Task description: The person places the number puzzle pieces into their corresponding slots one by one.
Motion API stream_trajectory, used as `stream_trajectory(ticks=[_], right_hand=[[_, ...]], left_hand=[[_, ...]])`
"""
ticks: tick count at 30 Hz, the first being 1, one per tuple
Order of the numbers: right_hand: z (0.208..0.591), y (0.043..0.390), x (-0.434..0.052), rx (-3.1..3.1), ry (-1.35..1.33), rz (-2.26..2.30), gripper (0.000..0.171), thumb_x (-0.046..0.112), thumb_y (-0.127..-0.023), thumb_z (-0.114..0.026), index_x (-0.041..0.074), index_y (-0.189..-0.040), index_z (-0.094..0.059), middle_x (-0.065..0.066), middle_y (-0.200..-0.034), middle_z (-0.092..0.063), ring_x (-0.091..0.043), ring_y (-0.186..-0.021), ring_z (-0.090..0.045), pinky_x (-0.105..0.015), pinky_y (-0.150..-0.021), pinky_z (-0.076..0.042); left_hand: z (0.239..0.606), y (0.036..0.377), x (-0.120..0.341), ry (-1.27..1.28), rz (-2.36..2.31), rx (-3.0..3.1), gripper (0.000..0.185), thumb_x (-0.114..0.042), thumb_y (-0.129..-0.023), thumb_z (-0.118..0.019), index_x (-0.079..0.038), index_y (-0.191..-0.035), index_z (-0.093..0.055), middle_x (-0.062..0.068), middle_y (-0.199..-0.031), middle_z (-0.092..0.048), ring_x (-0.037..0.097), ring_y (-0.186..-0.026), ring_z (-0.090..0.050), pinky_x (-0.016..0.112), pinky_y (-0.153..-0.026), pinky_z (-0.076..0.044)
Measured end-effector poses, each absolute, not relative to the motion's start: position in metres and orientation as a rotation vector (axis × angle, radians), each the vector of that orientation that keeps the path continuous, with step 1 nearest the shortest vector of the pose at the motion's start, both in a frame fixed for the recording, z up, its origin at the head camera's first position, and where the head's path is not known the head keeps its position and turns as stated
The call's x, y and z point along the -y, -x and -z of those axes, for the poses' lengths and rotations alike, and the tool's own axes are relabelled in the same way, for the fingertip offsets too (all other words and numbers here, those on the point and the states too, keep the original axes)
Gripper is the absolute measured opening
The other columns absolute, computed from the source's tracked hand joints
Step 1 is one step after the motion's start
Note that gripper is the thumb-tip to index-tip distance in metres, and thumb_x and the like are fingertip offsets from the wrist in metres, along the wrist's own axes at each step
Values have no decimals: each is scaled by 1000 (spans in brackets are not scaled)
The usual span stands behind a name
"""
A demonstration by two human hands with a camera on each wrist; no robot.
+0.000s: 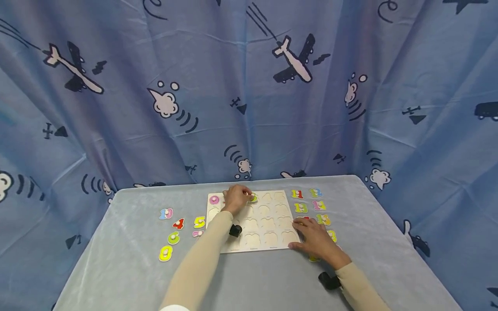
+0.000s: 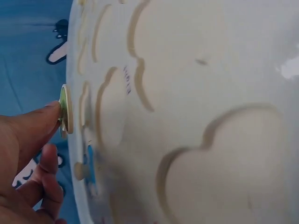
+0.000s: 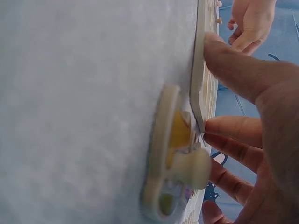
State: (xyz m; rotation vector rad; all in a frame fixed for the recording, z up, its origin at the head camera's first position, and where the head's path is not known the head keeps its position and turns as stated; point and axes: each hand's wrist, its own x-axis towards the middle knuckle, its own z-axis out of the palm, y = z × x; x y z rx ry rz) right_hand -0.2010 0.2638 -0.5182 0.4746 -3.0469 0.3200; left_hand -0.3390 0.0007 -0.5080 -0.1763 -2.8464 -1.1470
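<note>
A pale wooden number-puzzle board [image 1: 268,246] with several rows of cut-out recesses lies on the table. My left hand [image 1: 236,198] is over its far row and pinches a green puzzle piece [image 2: 64,108] between thumb and finger; the number on it cannot be read. Beside it, a blue piece [image 2: 91,163] with a knob sits at the board. A pink round piece [image 1: 214,200] lies in the far left recess. My right hand [image 1: 314,236] touches the board's right edge near the front corner with thumb and fingertips, fingers extended and spread.
Left of the board lie loose knobbed number pieces, among them a red 4 [image 1: 178,223], a yellow 5 [image 1: 199,222], a green 6 [image 1: 173,237] and a yellow 0 [image 1: 165,253]. Several two-digit pieces, including a red 11 [image 1: 297,194], lie to the right. A blue curtain [image 1: 249,121] hangs behind.
</note>
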Motion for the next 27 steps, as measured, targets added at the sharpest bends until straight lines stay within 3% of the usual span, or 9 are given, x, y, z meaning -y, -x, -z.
stream_trajectory(ticks=[8,27], right_hand=[[519,201,-261,3061,-477,-335,77,56,-71,-80,8,-129,-64,-6,-134,-59,-34,-124,-51,-57,-93,-44],[518,201,-263,3074,-445,-317,78,56,-71,-80,9,-131,-63,-6,-137,-58,-34,-125,-50,-57,-95,-44]], left_hand=[[515,340,-4,79,1115,2898,9,-26,-79,-82,-19,-79,-77,0,-81,-67,23,-92,-54,49,-93,-30],[518,343,-12,108,1114,2865,8,-23,-79,-82,-16,-83,-79,2,-82,-72,27,-97,-55,50,-95,-28]])
